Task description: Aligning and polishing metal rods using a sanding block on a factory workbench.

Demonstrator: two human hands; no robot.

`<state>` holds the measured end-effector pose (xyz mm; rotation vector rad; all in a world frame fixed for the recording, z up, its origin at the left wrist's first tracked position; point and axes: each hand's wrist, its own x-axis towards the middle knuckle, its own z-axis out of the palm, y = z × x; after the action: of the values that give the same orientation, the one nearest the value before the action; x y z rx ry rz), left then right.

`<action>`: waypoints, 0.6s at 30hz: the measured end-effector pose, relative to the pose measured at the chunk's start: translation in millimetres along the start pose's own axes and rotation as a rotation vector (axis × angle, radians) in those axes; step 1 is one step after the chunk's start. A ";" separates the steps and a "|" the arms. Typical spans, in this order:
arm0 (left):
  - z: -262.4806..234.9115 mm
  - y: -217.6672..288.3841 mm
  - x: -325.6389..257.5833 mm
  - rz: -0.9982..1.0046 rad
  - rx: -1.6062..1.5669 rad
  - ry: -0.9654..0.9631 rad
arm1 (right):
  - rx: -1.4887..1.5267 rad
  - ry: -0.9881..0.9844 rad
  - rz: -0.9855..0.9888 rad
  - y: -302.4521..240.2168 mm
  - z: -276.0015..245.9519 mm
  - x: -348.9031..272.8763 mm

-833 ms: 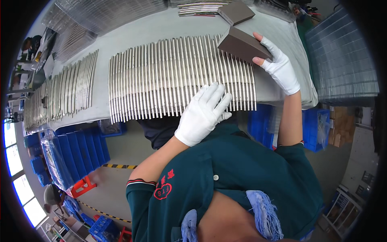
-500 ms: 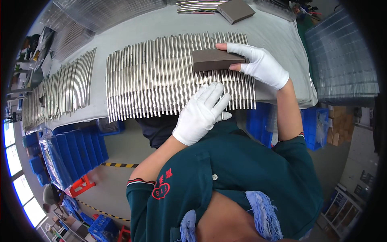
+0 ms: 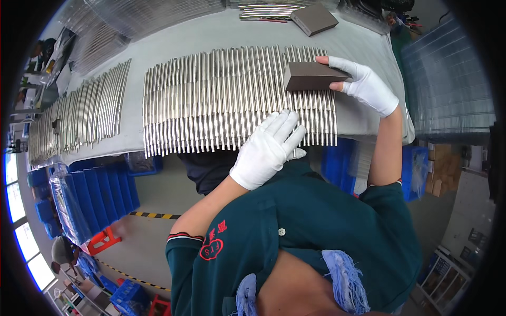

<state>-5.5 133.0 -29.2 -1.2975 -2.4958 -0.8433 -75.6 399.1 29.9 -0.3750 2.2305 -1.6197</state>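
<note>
Many slim silvery metal rods (image 3: 205, 100) lie side by side in a broad row on the cloth-covered table. My right hand (image 3: 369, 87), in a white glove with bare thumb and fingertip, is closed around the right end of a brown sanding block (image 3: 313, 78). The block rests across the upper part of the rods near the row's right end. My left hand (image 3: 266, 150), also gloved in white, lies with its fingers stretched flat over the near ends of the rods. By its thumb, one rod end sticks out past the others.
A second group of rods (image 3: 95, 110) lies at the left. Another brown block (image 3: 314, 20) sits at the back beside more rods (image 3: 269, 10). Clear plastic trays (image 3: 142, 18) are stacked behind, and blue bins (image 3: 95, 195) stand below the table at left.
My right hand has slid the sanding block to the right along the rods. My left hand stays flat on the near rod ends, while the whole view has shifted slightly.
</note>
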 end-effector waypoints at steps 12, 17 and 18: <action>-1.4 1.4 -1.5 -0.009 0.025 -0.007 | -0.294 0.755 -0.131 23.5 -54.2 -46.4; -5.4 1.7 -0.9 0.014 0.020 -0.042 | -0.471 0.847 0.092 38.4 -87.7 -68.0; -7.9 2.3 -0.3 0.003 0.000 -0.061 | -0.584 0.832 0.257 39.5 -89.3 -67.8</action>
<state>-4.1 129.3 -22.0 -1.3463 -2.5395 -0.8152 -53.5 515.9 26.2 0.5470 3.1795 -1.0492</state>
